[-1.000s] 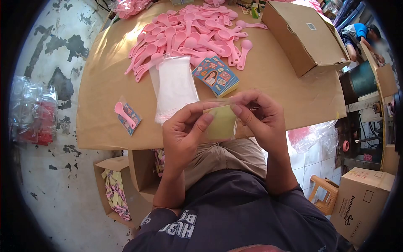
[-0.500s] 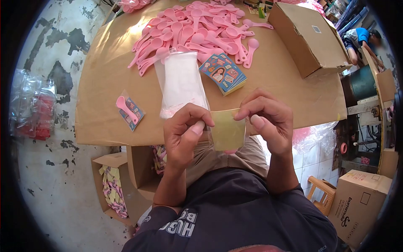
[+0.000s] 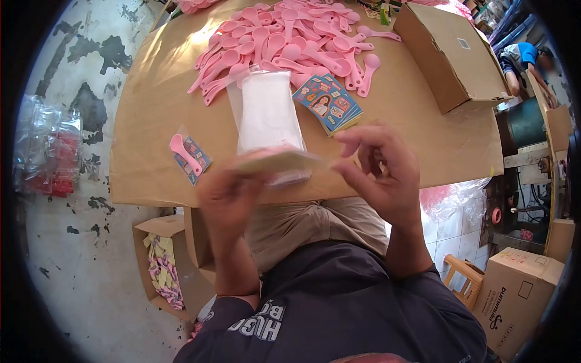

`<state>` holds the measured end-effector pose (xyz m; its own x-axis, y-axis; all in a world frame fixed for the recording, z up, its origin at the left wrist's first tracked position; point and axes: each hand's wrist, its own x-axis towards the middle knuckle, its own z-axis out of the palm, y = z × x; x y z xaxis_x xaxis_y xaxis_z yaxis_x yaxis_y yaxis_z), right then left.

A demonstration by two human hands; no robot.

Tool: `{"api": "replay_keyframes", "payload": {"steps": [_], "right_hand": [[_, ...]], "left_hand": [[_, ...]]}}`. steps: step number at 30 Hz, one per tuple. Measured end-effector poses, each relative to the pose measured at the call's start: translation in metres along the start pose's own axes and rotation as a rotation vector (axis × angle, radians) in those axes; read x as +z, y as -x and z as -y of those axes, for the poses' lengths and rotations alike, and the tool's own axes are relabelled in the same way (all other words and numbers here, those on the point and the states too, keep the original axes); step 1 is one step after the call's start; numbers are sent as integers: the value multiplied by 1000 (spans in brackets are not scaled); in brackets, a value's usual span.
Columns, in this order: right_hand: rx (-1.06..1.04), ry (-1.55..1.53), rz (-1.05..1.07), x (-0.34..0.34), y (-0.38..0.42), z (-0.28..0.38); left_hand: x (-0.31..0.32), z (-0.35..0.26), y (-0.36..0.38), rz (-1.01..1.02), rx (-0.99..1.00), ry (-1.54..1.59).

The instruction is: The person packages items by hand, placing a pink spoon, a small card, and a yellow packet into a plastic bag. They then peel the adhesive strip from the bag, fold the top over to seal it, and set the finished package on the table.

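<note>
My left hand [image 3: 230, 196] is smeared by motion and grips a packet [image 3: 281, 160] with a pale card, seen nearly edge-on over the stack of clear bags [image 3: 270, 112]. My right hand [image 3: 381, 172] is apart from it, thumb and forefinger spread with nothing between them. Behind my hands lies a stack of blue printed cards [image 3: 328, 104]. A big heap of pink spoons [image 3: 284, 42] covers the far part of the table. To the left, a bagged pink spoon [image 3: 186, 155] rests on a blue card.
An open cardboard box [image 3: 451, 57] stands at the table's [image 3: 448, 142] right rear. Below the left edge is a box with wrapped items [image 3: 162, 272]. Clear packets [image 3: 48, 148] lie far left. Another person [image 3: 521, 57] is at the far right, near a stool [image 3: 465, 281] and carton [image 3: 517, 302].
The packet has moved left and tilted from face-on to nearly edge-on, carried by my left hand. My right hand has let go of it and its fingers have spread.
</note>
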<state>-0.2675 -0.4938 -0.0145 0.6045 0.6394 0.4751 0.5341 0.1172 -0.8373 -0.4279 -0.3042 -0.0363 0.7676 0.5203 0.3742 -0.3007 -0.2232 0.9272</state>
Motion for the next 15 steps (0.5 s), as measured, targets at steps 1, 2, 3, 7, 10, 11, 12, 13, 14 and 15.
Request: {"api": "replay_keyframes", "payload": {"steps": [1, 2, 3, 7, 10, 11, 12, 13, 14, 15], "right_hand": [[2, -3, -2, -1, 0, -4], [63, 53, -57, -1, 1, -10], [124, 107, -111, -2, 0, -15], [118, 277, -159, -12, -19, -27], [133, 437, -156, -9, -32, -33], [171, 481, -141, -6, -35, -37], [206, 524, -125, -2, -37, -39], [199, 520, -116, 2, -39, -41], [252, 518, -98, 6, -40, -43], [305, 518, -81, 9, -42, -45]], "left_hand": [[-17, 1, -2, -108, 50, -77], [-35, 2, -5, -217, 102, -155], [-48, -3, -14, -277, 132, -220], [-89, -19, -28, -328, 212, -391], [-93, -24, -26, -390, 191, -453], [-90, -22, -27, -395, 191, -457], [-81, -20, -31, -345, 80, -456], [-71, -18, -35, -297, -29, -453], [-64, -13, -38, -309, -29, -456], [-57, -6, -42, -275, -104, -633]]}}
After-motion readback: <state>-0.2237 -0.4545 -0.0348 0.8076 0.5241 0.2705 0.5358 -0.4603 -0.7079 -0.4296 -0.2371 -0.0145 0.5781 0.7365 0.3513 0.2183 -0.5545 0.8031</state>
